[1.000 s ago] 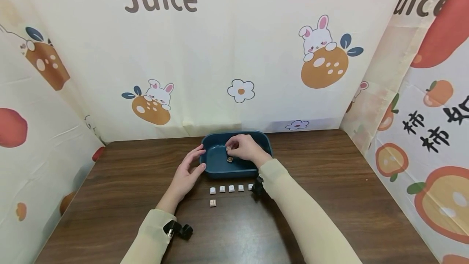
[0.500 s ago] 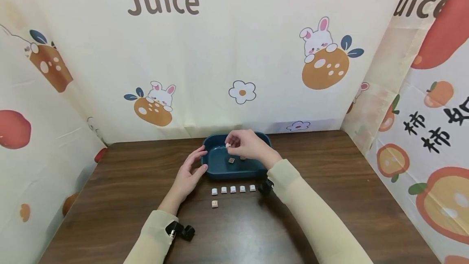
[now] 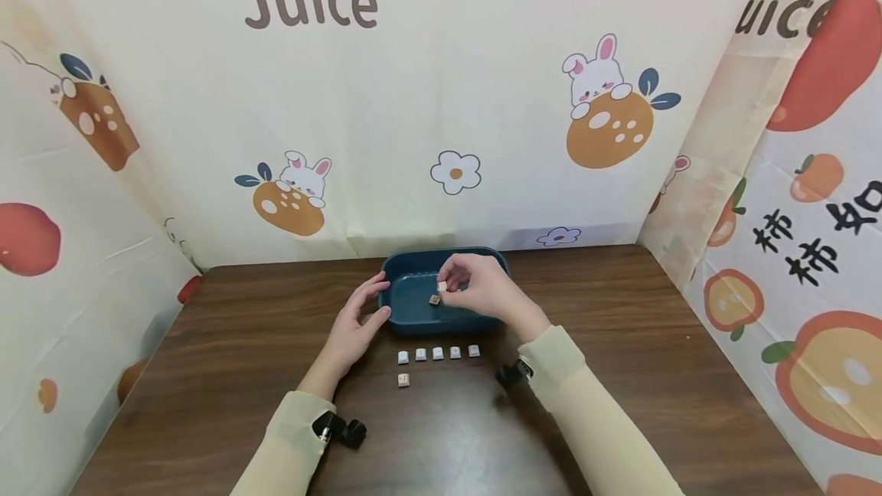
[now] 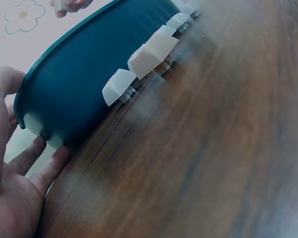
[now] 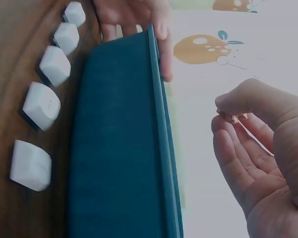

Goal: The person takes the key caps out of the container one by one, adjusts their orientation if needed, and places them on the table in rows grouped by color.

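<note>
A dark blue tray (image 3: 416,326) stands at the back of the table. My left hand (image 3: 353,331) rests against its left end, fingers spread, with thumb and fingertips touching the side and rim. Above the tray, my right hand (image 3: 482,289) pinches a small pale keycap (image 3: 443,286) between thumb and fingertips; its brownish underside shows in the right wrist view. Another keycap (image 3: 434,299) with a brown face lies inside the tray. In front of the tray several white keycaps (image 3: 437,354) form a row, with a single pinkish-white keycap (image 3: 403,380) nearer the front left.
The brown wooden table (image 3: 606,373) carries everything. A printed cloth (image 3: 386,98) hangs directly behind the tray, with more cloth along both sides. Each wrist wears a small black camera (image 3: 354,435).
My right hand lifted the keycap from the tray floor, then shifted right and slightly lower while keeping its pinch. The left hand stays at the tray's end.
</note>
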Demonstrator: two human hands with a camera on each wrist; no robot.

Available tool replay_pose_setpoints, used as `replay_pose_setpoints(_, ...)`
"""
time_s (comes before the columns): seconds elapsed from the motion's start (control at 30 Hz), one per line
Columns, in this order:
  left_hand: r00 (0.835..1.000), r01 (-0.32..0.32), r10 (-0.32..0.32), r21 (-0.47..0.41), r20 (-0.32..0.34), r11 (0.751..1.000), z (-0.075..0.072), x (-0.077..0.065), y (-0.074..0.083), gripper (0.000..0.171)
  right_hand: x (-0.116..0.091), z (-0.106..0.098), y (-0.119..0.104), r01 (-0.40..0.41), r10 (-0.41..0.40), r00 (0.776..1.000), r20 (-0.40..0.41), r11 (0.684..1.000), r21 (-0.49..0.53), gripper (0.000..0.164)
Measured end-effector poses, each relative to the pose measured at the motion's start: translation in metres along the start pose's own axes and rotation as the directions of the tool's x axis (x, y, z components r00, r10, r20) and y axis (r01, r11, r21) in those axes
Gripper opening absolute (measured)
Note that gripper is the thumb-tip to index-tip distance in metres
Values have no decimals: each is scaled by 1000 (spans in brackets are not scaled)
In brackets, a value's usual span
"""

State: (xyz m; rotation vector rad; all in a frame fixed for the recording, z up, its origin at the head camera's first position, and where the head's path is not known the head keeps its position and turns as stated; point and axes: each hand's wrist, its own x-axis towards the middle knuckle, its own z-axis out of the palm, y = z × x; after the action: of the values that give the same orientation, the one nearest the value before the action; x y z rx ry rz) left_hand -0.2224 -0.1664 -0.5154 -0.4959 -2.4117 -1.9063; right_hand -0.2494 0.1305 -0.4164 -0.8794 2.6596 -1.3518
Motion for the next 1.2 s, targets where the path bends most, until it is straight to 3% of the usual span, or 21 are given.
replay_pose_setpoints(0.17,1000,3,-3,-1,1,1000,-1,4,1,46,-13,4,-1,44,-44,999,-13,997,59,23)
replay_pose_setpoints(0.5,1000,3,-3,5,-9,1000,1,4,0,47,-36,17,0,59,-54,997,-48,993,102,24)
replay_pose_setpoints(0.7,1000,-26,26,-5,-1,1000,2,1,-1,48,-54,28,2,47,-41,996,-76,996,78,21)
replay_pose_setpoints(0.97,1000,-19,19,-10,-5,1000,0,-4,1,47,-65,45,0,27,-18,996,-91,995,96,20)
replay_pose_setpoints(1.2,1000,-12,12,-16,-1,1000,1,0,1,48,-69,52,-4,12,-10,1000,-24,993,116,21)
